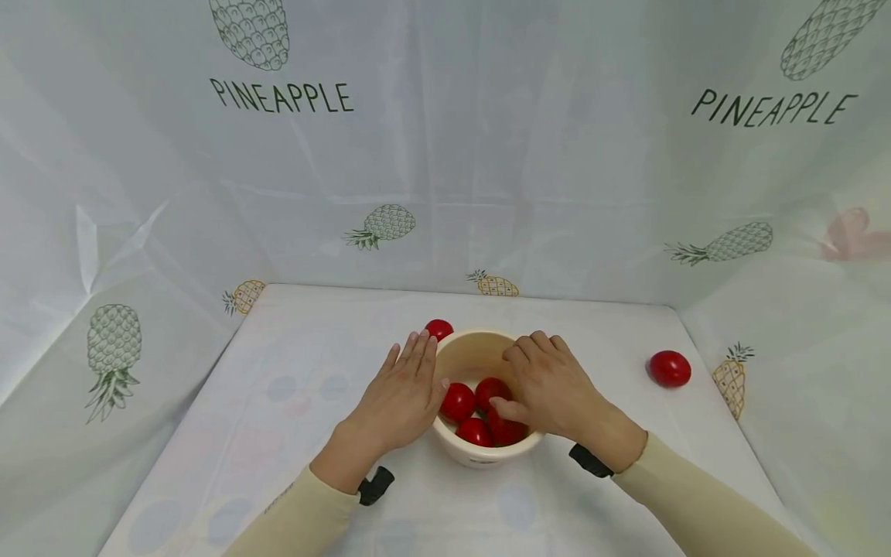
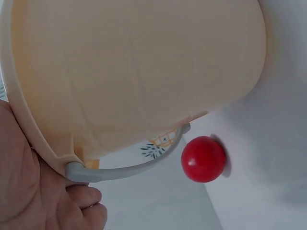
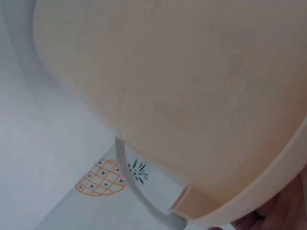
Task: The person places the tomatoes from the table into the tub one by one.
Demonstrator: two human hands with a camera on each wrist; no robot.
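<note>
A cream bucket (image 1: 482, 458) with a grey handle (image 2: 129, 171) stands on the white-covered table, with several smooth red balls (image 1: 476, 432) inside. My left hand (image 1: 400, 394) rests against its left rim, fingers fairly straight and pointing forward, thumb over the edge by a ball. On the other side, my right hand (image 1: 553, 383) grips the right rim with bent fingers, its thumb reaching in above the balls. Both wrist views show the bucket's outer wall close up, tilted by the camera angle. Part of the right hand (image 3: 276, 211) shows under the rim there.
One red ball (image 2: 204, 159) lies on the table just behind the bucket, on its left side. Another red, egg-shaped ball (image 1: 670, 369) lies far right near the table edge. A pineapple-print sheet (image 1: 557, 162) hangs behind and at both sides of the table.
</note>
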